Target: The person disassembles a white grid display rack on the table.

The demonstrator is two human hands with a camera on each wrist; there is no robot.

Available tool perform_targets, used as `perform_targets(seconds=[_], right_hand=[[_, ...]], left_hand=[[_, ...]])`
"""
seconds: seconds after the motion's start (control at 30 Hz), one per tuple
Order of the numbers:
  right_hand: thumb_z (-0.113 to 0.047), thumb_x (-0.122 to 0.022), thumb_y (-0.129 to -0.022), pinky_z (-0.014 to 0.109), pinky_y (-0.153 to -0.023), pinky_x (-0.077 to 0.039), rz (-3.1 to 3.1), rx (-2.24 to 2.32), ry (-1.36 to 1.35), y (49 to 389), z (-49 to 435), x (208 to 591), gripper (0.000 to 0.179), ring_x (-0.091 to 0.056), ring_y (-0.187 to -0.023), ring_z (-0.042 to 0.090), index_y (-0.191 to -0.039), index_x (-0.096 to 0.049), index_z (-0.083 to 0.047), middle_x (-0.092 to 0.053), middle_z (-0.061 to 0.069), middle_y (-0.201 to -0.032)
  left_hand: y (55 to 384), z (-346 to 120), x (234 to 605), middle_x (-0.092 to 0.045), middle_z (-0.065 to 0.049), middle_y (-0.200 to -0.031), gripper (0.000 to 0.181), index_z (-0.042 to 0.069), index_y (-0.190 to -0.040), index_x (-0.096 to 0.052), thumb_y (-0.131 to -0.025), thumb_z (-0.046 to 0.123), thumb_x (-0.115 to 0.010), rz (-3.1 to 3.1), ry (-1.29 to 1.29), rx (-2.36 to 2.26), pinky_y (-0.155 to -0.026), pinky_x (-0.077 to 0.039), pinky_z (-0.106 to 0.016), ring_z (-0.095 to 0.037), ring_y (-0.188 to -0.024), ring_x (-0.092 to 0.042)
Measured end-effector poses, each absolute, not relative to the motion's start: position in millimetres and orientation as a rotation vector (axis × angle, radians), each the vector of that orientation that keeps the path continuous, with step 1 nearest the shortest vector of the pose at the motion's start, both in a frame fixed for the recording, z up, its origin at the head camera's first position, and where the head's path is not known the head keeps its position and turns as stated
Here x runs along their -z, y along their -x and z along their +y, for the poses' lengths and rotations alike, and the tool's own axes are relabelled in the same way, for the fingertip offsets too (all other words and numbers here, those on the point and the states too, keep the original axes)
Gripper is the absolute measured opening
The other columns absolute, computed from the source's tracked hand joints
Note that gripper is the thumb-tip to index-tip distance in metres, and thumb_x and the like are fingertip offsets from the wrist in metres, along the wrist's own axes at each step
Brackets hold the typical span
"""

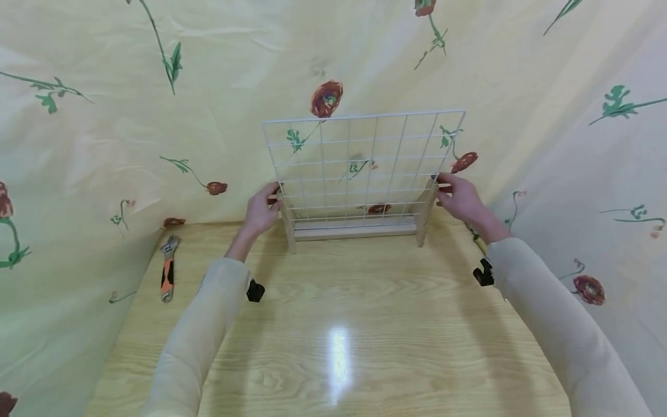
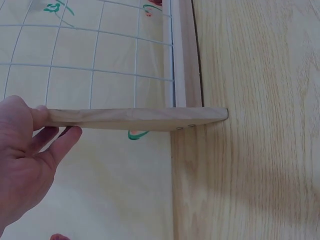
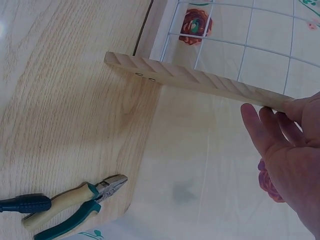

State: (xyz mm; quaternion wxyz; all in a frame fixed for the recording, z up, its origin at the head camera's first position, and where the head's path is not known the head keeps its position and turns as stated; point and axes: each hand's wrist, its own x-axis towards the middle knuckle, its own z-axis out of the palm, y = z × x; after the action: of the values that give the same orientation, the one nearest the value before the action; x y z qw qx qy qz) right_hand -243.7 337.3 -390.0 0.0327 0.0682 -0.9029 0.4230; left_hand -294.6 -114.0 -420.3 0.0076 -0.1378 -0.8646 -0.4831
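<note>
A wooden stand with a white wire grid (image 1: 363, 117) stands at the back of the table, its grid leaning against the flowered cloth side. A wooden crossbar (image 1: 354, 231) joins its two side boards low down. My left hand (image 1: 262, 209) pinches the upper end of the left side board (image 2: 135, 119) between thumb and fingers. On the other side, my right hand (image 1: 464, 200) holds the upper end of the right side board (image 3: 200, 80) the same way. Two small screw heads or holes show near the lower end of each board in the wrist views.
An adjustable wrench (image 1: 168, 269) with orange and black handle lies at the table's left edge. Pliers (image 3: 111, 187) and a dark tool handle (image 3: 27, 203) lie at the right, partly behind my right arm in the head view. Flowered cloth (image 1: 104, 133) walls in the back and sides.
</note>
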Motion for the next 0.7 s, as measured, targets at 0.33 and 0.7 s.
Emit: perform_targets(seconds=[0.33,0.7], right_hand=[[0.012,-0.049,-0.096,0.046,-0.086,-0.057,-2.797,-1.315,-0.154,245.0,334.5,392.0,0.041,-0.054,-0.117,0.053,-0.137,-0.044,0.016,-0.047,0.038,-0.134],[0.012,-0.048,-0.096,0.038,-0.083,-0.060,-2.821,-1.305,-0.130,250.6,334.0,392.8,0.042,-0.054,-0.116,0.052,-0.138,-0.044,0.016,-0.047,0.038,-0.134]], left_hand=[[295.8,-109.2,422.8,-0.056,-0.027,-0.134,0.045,-0.007,-0.140,-0.051,-0.095,-0.012,-0.055,-2.703,0.373,1.451,-0.092,-0.058,-0.042,-0.042,-0.112,-0.062],[295.8,-109.8,425.1,-0.056,-0.025,-0.135,0.046,-0.003,-0.140,-0.053,-0.095,-0.013,-0.055,-2.708,0.340,1.459,-0.092,-0.058,-0.039,-0.040,-0.112,-0.062]])
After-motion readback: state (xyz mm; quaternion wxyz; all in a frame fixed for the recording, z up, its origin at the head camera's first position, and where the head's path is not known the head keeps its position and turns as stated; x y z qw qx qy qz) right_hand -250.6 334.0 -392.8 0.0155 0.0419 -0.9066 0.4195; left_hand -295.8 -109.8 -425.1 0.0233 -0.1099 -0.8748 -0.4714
